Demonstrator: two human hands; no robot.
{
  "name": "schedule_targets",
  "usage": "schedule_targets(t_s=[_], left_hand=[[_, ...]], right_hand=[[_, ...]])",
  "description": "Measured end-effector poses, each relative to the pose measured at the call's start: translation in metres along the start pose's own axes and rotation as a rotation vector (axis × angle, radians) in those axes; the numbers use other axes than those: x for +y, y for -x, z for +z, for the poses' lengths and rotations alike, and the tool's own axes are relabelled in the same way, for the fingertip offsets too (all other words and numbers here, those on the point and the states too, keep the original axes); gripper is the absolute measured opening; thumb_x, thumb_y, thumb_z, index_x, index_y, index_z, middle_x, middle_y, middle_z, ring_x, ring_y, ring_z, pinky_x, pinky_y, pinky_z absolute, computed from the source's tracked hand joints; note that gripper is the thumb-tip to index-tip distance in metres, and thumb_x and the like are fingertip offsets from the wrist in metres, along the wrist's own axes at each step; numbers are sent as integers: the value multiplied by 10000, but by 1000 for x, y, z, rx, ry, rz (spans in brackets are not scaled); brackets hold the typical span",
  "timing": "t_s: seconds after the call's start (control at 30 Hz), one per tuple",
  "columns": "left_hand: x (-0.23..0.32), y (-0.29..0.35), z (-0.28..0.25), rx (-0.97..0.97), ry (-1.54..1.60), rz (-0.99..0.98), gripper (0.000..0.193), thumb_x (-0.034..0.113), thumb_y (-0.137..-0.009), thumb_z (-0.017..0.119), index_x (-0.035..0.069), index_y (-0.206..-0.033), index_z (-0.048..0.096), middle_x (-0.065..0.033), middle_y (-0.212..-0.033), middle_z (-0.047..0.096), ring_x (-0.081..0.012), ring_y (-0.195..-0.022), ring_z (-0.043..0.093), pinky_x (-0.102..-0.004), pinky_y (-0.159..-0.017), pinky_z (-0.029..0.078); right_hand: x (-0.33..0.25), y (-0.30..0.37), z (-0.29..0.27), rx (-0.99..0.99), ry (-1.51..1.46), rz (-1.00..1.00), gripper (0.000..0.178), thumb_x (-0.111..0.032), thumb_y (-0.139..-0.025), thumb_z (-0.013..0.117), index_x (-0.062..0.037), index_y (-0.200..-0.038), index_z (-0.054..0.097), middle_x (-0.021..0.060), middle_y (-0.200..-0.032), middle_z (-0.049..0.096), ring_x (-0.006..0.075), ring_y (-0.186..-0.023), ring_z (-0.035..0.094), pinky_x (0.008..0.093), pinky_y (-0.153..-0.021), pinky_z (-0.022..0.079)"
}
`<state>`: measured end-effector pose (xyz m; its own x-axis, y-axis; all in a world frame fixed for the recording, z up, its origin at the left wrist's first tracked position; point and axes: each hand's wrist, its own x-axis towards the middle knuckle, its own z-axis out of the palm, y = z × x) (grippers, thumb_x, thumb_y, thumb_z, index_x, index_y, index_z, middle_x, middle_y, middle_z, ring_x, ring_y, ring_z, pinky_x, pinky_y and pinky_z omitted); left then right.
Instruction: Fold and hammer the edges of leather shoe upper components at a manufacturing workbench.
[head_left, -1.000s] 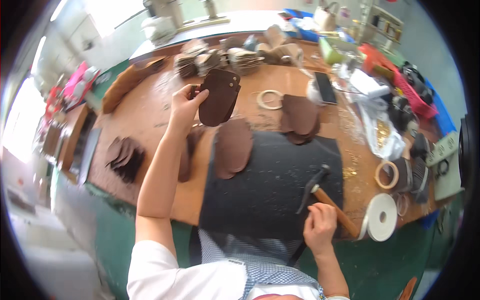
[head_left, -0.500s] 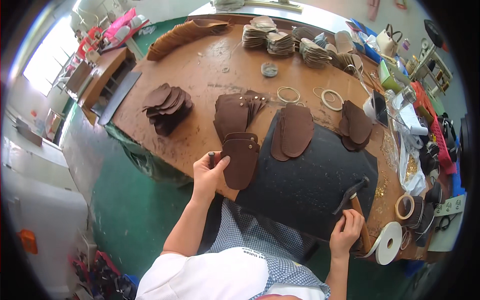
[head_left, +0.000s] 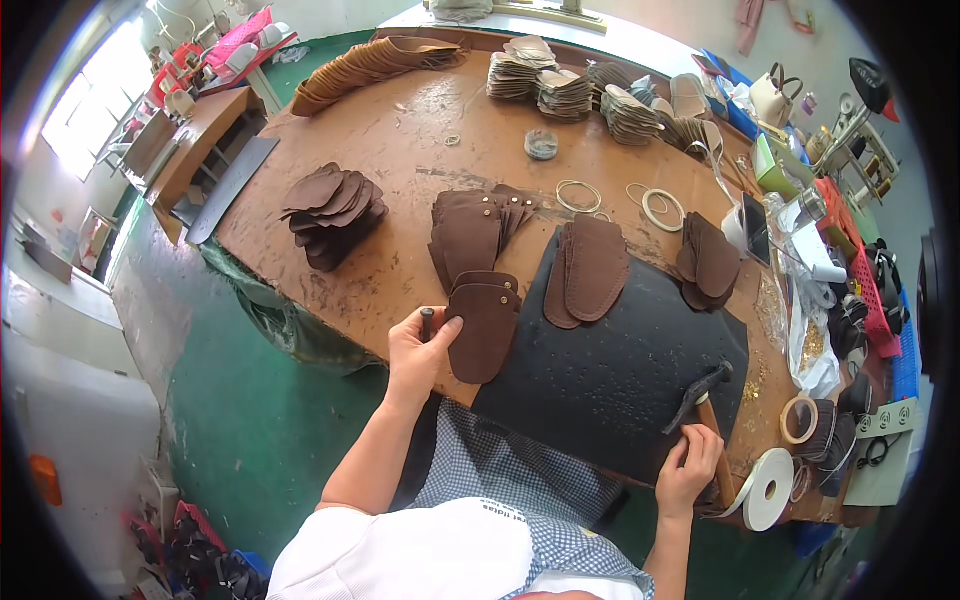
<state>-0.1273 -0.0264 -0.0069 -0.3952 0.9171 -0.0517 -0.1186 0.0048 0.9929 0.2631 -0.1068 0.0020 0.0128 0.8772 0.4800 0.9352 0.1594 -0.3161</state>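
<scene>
My left hand (head_left: 415, 358) is closed, with a short dark rod-like tool (head_left: 427, 322) standing up between its fingers. Its thumb presses on the edge of two stacked brown leather pieces (head_left: 482, 335), rounded at the bottom and bearing small metal snaps near the top. At the lower right, the curled fingers of my right hand (head_left: 690, 466) rest at the wooden handle of a hammer (head_left: 702, 398). The dark hammer head lies on a black mat (head_left: 610, 380). How firmly the fingers grip the handle is hard to see.
Brown leather stacks (head_left: 587, 270) sit on the mat's far side, with snapped pieces (head_left: 475, 228) beside them and a dark pile (head_left: 335, 215) to the left. Pale piles (head_left: 562, 95) line the table's back. A white tape roll (head_left: 769, 490) stands at the right edge.
The view has shifted slightly. My hands, the leather pieces and the hammer keep nearly the same places relative to the table.
</scene>
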Motion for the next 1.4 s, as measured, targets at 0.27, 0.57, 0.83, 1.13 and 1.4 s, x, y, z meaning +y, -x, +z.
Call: schedule_targets(t_s=[0.27,0.57,0.83,1.13,1.4], left_hand=[[-1,-1,-1,2,-18,4,94,36,-916,741,-4,-996,712,31,-869,676,-36,-760,585,-195,-722,492],[-2,-7,-4,13,-46,14,91,33,-923,732,-4,-1005,714,24,-889,683,-41,-779,589,-189,-741,489],[6,-23,-4,82,-19,69,99,56,-930,732,-8,-1006,723,79,-833,603,-21,-749,503,-182,-697,429],[24,-95,-1,134,-196,213,170,82,-923,723,-40,-1042,718,11,-883,693,-105,-798,628,-257,-750,498],[39,-89,96,-192,-684,567,138,110,-950,678,12,-1041,712,-142,-921,726,-232,-811,689,-344,-720,519]], right_hand=[[0,0,0,8,-5,-7,201,105,-835,604,27,-1018,630,164,-1047,605,362,-1015,576,460,-903,476],[0,-1,0,30,-9,-12,192,103,-830,604,27,-1005,631,165,-1039,606,363,-1005,577,459,-896,476],[0,-2,1,18,-17,0,190,102,-828,604,31,-1001,631,163,-1038,607,359,-1003,578,452,-896,478],[-1,-1,0,33,-8,-3,171,90,-827,617,24,-983,637,158,-1025,610,352,-987,586,444,-878,489],[-2,-8,1,56,-4,-2,169,74,-809,636,6,-962,651,148,-996,620,356,-954,598,446,-865,499]])
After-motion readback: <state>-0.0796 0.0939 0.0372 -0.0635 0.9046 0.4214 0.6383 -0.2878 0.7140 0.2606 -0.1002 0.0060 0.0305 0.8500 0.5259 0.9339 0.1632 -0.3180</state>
